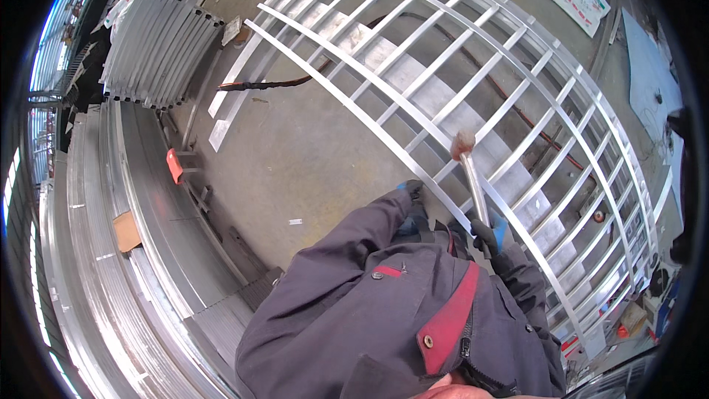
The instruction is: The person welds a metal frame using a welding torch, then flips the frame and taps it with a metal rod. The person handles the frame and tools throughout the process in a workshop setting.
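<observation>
My right hand, in a black and blue glove, is closed round the silver handle of a hammer-like tool. The tool's rounded, reddish-brown head is slightly blurred and sits over a rail of a large white metal railing frame. Closer to my body, my left hand wears a similar glove and rests beside the frame's nearest rail. Its fingers are mostly hidden, so whether it grips the rail cannot be made out. The frame lies in front of me and to my right, with many crossbars between long rails.
Long metal profiles are stacked at my left. Beyond them stands a bundle of pale metal panels. A dark cable runs under the frame. A white sack lies at the far right. An orange-red piece sits near the profiles.
</observation>
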Demonstrator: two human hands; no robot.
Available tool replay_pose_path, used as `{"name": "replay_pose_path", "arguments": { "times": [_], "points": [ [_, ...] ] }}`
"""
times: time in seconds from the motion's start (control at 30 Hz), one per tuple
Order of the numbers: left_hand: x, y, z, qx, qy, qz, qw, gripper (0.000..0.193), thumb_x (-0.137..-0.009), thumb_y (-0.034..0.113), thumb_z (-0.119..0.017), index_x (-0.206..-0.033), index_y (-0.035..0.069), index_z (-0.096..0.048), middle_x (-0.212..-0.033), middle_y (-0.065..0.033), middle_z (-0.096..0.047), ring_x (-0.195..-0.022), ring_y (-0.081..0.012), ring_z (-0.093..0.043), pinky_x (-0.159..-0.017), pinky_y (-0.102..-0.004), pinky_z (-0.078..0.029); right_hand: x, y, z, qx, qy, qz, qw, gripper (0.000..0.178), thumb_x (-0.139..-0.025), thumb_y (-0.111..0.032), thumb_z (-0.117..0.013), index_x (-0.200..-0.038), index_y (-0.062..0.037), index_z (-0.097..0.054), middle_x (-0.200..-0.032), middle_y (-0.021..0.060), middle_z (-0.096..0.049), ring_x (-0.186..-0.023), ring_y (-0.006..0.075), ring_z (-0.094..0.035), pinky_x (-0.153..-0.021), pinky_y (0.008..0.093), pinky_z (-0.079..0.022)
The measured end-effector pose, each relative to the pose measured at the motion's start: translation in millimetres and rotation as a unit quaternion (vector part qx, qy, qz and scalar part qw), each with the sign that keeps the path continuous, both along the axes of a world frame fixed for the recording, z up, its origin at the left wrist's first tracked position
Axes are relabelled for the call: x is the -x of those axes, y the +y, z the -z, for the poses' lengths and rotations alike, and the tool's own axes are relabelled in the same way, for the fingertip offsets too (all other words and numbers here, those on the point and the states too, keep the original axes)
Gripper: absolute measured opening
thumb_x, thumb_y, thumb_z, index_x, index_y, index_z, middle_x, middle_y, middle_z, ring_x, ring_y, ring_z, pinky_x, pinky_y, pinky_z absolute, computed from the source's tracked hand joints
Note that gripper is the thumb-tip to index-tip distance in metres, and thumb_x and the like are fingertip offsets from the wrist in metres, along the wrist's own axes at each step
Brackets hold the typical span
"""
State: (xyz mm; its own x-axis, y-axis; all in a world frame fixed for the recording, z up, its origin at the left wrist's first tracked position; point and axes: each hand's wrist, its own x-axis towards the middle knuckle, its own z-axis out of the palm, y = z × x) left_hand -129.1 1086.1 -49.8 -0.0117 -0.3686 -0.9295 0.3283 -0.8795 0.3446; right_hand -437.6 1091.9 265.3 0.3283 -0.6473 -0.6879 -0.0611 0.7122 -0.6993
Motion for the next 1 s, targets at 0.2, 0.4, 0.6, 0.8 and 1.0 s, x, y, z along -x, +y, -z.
{"name": "replay_pose_path", "arguments": {
  "times": [0.2, 0.4, 0.6, 0.8, 1.0],
  "points": [
    [-131.9, -15.2, -19.6, 0.039, 0.11, -0.049, 0.992, 0.011, -0.095, 0.035, -0.065, -0.094, 0.024, -0.061, -0.08, 0.0065, -0.059, -0.066, -0.0071, -0.055, -0.053, -0.026, -0.042, -101.9, -42.9, -2.0, 0.071, 0.017, 0.003, 0.997, 0.049, -0.089, -0.027, -0.069, -0.129, -0.0016, -0.054, -0.089, 0.0066, -0.065, -0.071, 0.0139, -0.063, -0.062, 0.0294, -0.052],
    [-227.0, -20.6, -73.9, 0.084, 0.112, -0.091, 0.986, 0.02, -0.096, 0.036, -0.066, -0.108, 0.022, -0.058, -0.088, 0.0061, -0.059, -0.063, -0.0074, -0.05, -0.052, -0.026, -0.04, -254.3, -95.4, 25.5, -0.088, 0.075, 0.027, 0.993, 0.046, -0.087, -0.045, -0.074, -0.102, -0.0041, -0.059, -0.072, 0.0059, -0.057, -0.052, 0.0163, -0.056, -0.043, 0.0328, -0.043],
    [-342.6, -73.0, -104.5, 0.127, 0.138, -0.14, 0.972, 0.017, -0.097, 0.025, -0.064, -0.09, 0.022, -0.049, -0.075, 0.0066, -0.044, -0.058, -0.0063, -0.039, -0.046, -0.0222, -0.029, -369.5, -174.5, 36.8, -0.056, 0.109, -0.029, 0.992, 0.05, -0.088, -0.049, -0.071, -0.107, -0.005, -0.059, -0.08, 0.0075, -0.061, -0.055, 0.0169, -0.058, -0.045, 0.0342, -0.046],
    [-432.6, -142.6, -96.9, 0.118, 0.145, -0.17, 0.968, 0.022, -0.097, 0.027, -0.061, -0.082, 0.023, -0.045, -0.069, 0.0067, -0.04, -0.056, -0.0072, -0.037, -0.046, -0.0238, -0.028, -450.1, -272.2, 41.3, 0.037, 0.084, -0.054, 0.994, 0.046, -0.092, -0.042, -0.067, -0.115, -0.0034, -0.06, -0.077, 0.0072, -0.062, -0.055, 0.0159, -0.06, -0.049, 0.0328, -0.049],
    [-535.5, -187.4, -117.0, -0.01, 0.001, -0.245, 0.97, 0.046, -0.093, 0.043, -0.066, -0.129, 0.015, -0.06, -0.119, -0.0059, -0.07, -0.096, -0.0231, -0.069, -0.078, -0.0408, -0.055, -554.6, -365.6, 79.8, 0.095, 0.072, -0.094, 0.988, 0.048, -0.091, -0.039, -0.067, -0.121, -0.002, -0.061, -0.082, 0.0089, -0.067, -0.063, 0.0174, -0.065, -0.057, 0.0345, -0.053]
  ]
}}
